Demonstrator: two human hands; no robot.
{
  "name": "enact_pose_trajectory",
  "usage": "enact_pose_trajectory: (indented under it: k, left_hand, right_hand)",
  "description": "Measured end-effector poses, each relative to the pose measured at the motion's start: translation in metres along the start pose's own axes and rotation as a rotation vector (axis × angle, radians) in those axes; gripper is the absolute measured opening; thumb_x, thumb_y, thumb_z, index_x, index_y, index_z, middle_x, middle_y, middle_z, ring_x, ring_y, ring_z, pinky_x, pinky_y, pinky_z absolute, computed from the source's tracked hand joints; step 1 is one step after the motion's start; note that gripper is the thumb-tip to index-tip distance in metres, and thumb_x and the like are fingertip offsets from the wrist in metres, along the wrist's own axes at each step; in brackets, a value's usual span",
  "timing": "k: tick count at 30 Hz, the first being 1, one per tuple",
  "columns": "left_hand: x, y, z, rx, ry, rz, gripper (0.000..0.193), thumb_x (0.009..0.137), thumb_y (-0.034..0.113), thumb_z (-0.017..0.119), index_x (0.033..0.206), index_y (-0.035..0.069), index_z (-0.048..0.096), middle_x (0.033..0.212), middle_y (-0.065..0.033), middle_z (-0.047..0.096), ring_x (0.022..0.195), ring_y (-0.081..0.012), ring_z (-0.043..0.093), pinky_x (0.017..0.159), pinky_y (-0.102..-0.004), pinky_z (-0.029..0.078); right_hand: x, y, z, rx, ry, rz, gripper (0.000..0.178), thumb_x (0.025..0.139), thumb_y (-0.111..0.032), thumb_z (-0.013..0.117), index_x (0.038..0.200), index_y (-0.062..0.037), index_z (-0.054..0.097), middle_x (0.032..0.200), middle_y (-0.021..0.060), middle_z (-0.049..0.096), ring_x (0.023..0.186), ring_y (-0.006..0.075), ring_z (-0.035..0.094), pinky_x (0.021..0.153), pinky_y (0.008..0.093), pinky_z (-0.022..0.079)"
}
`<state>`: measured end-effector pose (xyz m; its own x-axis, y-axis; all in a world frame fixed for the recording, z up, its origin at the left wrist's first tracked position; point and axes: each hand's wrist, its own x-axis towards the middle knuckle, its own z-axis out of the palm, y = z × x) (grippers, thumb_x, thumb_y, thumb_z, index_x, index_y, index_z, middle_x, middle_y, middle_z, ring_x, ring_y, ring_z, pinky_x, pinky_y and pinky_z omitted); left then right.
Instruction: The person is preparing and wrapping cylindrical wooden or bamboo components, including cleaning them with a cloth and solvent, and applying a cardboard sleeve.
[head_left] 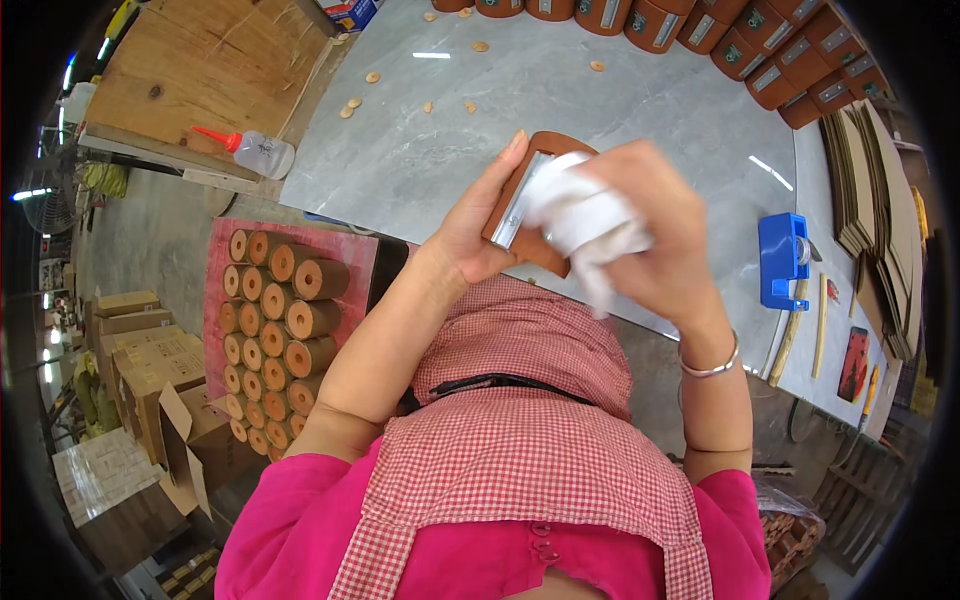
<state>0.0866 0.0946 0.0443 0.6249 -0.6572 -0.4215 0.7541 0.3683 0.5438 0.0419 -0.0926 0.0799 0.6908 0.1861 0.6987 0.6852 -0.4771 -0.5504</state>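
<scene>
My left hand (468, 228) grips a reddish-brown rounded canister (553, 262) near the front edge of the grey table, thumb along its upper side. A silvery metal strip (508, 222) runs along the side of the canister. Bunched in my right hand (662, 215), which is partly blurred, is a white cloth (588, 212). The cloth rests against the canister beside the strip and covers part of it. One loose end of the cloth hangs down below my right hand.
Similar brown canisters (655, 25) line the table's (400, 150) far right edge. A blue tape dispenser (780, 260), a phone (853, 365) and stacked cardboard sheets (850, 185) lie at the right. At left are a red-tipped squeeze bottle (262, 152) and several holed brown cylinders (312, 318).
</scene>
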Motion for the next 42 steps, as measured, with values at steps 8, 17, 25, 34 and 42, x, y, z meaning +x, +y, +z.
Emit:
enact_pose_trajectory:
  k: [8,17,25,34,42]
  left_hand:
    - [0.011,-0.003,-0.028,0.046,-0.242,0.031,0.072,0.100,0.065,0.043,0.140,0.006,0.050,0.125,-0.0229,0.064,0.100,-0.0379,0.071,0.078,-0.0537,0.063]
    - [0.002,-0.009,-0.010,0.166,0.003,0.107,0.064,0.103,0.060,0.045,0.138,0.007,0.051,0.127,-0.0143,0.064,0.114,-0.0279,0.067,0.087,-0.0529,0.062]
    - [0.009,-0.006,-0.026,0.050,-0.118,0.023,0.073,0.101,0.065,0.041,0.139,0.003,0.052,0.124,-0.0237,0.064,0.098,-0.0398,0.070,0.078,-0.0539,0.062]
    - [0.017,-0.008,-0.044,-0.698,-0.295,-0.067,0.081,0.098,0.070,0.045,0.147,0.006,0.041,0.137,-0.0251,0.048,0.124,-0.0448,0.054,0.099,-0.0604,0.052]
    - [0.016,0.002,-0.032,-0.710,-0.154,0.126,0.082,0.099,0.071,0.038,0.152,0.008,0.032,0.147,-0.0247,0.042,0.135,-0.0469,0.047,0.111,-0.0651,0.042]
  right_hand:
    - [-0.007,0.048,-0.022,-0.137,0.130,0.281,0.036,0.077,-0.001,0.073,0.113,-0.0005,0.069,0.099,0.0136,0.068,0.088,0.0293,0.068,0.078,0.0353,0.054]
    - [0.002,0.022,0.001,-0.104,-0.036,0.049,0.035,0.071,-0.001,0.076,0.105,-0.0052,0.071,0.094,0.0116,0.066,0.087,0.0312,0.067,0.077,0.0368,0.055]
    - [-0.014,0.056,-0.024,-0.218,0.171,0.399,0.026,0.083,-0.008,0.076,0.108,-0.0025,0.071,0.098,0.0107,0.069,0.088,0.0237,0.069,0.078,0.0315,0.053]
    - [-0.056,0.047,-0.028,-0.098,0.260,0.630,0.026,0.088,-0.006,0.074,0.111,0.0028,0.068,0.098,0.0061,0.070,0.090,0.0114,0.064,0.079,0.0260,0.051]
    - [-0.073,0.041,-0.011,0.008,0.290,0.656,0.024,0.089,-0.003,0.072,0.112,0.0026,0.068,0.099,0.0048,0.070,0.090,0.0103,0.063,0.080,0.0258,0.051]
